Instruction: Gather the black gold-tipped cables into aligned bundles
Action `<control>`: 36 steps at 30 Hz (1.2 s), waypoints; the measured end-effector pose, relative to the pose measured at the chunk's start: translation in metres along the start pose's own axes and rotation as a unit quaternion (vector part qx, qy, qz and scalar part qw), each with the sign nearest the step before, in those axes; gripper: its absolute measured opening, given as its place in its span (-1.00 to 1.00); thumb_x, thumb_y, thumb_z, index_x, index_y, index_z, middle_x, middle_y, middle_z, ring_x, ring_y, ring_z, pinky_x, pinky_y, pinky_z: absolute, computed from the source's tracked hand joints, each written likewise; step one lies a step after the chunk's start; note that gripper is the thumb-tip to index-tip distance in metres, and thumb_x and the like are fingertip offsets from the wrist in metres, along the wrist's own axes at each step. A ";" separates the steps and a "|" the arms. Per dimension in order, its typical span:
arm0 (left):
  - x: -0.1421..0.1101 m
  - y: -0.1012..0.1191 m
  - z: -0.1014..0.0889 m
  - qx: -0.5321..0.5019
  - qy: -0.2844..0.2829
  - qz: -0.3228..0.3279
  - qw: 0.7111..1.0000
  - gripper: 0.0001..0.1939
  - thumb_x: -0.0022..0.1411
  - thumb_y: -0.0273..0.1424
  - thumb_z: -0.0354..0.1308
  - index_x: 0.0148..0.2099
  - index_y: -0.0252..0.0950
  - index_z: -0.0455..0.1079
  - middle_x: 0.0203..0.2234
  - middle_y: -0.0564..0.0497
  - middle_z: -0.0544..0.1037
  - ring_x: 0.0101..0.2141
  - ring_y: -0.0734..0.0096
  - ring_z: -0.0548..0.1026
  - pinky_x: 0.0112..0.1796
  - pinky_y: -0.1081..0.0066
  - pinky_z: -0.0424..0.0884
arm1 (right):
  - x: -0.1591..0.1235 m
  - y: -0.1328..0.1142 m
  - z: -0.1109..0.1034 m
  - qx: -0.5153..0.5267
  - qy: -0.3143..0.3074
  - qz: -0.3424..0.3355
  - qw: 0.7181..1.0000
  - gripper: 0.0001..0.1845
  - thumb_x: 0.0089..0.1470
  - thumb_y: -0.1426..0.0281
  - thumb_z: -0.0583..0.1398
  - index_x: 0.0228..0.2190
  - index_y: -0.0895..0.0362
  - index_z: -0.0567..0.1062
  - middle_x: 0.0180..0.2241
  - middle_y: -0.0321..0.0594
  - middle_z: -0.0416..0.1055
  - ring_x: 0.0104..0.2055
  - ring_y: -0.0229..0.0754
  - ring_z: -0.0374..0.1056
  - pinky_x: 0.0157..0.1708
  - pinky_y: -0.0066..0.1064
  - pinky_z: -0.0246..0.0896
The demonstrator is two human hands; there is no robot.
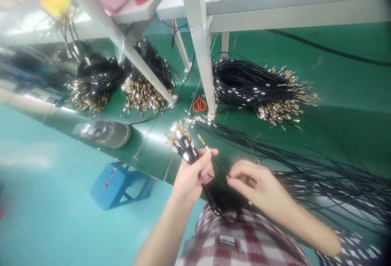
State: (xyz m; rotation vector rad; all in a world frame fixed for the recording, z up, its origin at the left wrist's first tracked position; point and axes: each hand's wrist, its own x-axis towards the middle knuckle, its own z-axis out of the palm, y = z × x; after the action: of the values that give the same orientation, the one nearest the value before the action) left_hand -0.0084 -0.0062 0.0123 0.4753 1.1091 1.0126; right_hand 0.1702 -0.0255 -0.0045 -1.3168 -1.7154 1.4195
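Observation:
My left hand is closed around a bunch of thin black cables with gold connector tips, the tips fanning up and to the left. My right hand pinches a single black cable whose gold tip lies beside the bunch, near my left thumb. The gathered cables droop down between my hands toward my checked shirt.
A spread of loose black cables covers the green bench on the right. Coiled cable bundles with gold ends lie further back. Orange-handled scissors sit by a white frame post. A blue stool stands below.

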 end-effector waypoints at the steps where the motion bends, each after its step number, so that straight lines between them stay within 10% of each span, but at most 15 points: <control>1: 0.000 -0.001 0.000 0.001 0.002 0.002 1.000 -0.73 0.09 -0.31 0.32 -0.22 -0.40 0.51 -0.76 0.25 0.12 -0.74 0.77 -0.01 -0.63 0.54 -0.11 | -0.001 -0.001 -0.001 -0.015 0.016 -0.007 1.000 -0.78 0.14 0.24 0.17 -0.44 0.11 0.49 -0.44 -0.25 0.46 -0.48 -0.31 0.28 -0.47 -0.45 0.18; 13: -0.008 -0.002 0.006 0.035 -0.026 -0.022 0.999 -0.62 -0.08 -0.27 0.42 -0.22 -0.39 0.55 -0.74 0.21 0.15 -0.70 0.73 0.01 -0.65 0.57 -0.09 | 0.003 -0.020 0.009 -0.162 0.092 -0.114 0.976 -0.76 0.18 0.33 0.11 -0.50 0.08 0.45 -0.57 -0.31 0.37 -0.58 -0.34 0.22 -0.56 -0.47 0.08; 22: -0.008 -0.001 0.006 0.027 -0.037 -0.046 0.998 -0.70 -0.04 -0.26 0.40 -0.30 -0.38 0.55 -0.75 0.20 0.14 -0.70 0.73 0.02 -0.64 0.57 -0.11 | 0.004 -0.027 0.017 -0.332 0.189 -0.211 0.900 -0.73 0.17 0.42 0.09 -0.54 0.09 0.45 -0.60 -0.30 0.36 -0.55 -0.30 0.25 -0.45 -0.42 0.06; 30: -0.001 0.003 -0.012 0.035 -0.038 -0.017 0.999 -0.66 0.08 -0.18 0.32 -0.27 -0.41 0.55 -0.67 0.12 0.26 -0.69 0.71 0.10 -0.61 0.53 -0.03 | -0.005 0.032 0.008 -0.262 0.058 -0.101 0.958 -0.78 0.23 0.32 0.05 -0.31 0.04 0.49 -0.42 -0.26 0.52 -0.44 -0.24 0.41 -0.43 -0.43 0.20; 36: 0.012 0.007 -0.038 0.037 0.041 0.048 0.997 -0.70 0.00 -0.24 0.39 -0.36 -0.42 0.56 -0.10 -0.19 0.50 -0.44 0.54 0.38 -0.40 0.43 0.33 | 0.000 0.109 -0.047 -0.105 -0.182 0.173 0.962 -0.86 0.00 0.31 0.23 -0.39 0.09 0.56 -0.43 -0.24 0.54 -0.48 -0.22 0.39 -0.57 -0.47 0.13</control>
State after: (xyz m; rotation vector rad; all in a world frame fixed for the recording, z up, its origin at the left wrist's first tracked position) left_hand -0.0446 0.0020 -0.0044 0.5566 1.2091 1.0855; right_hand 0.2474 -0.0102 -0.0931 -1.6090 -1.9867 1.8091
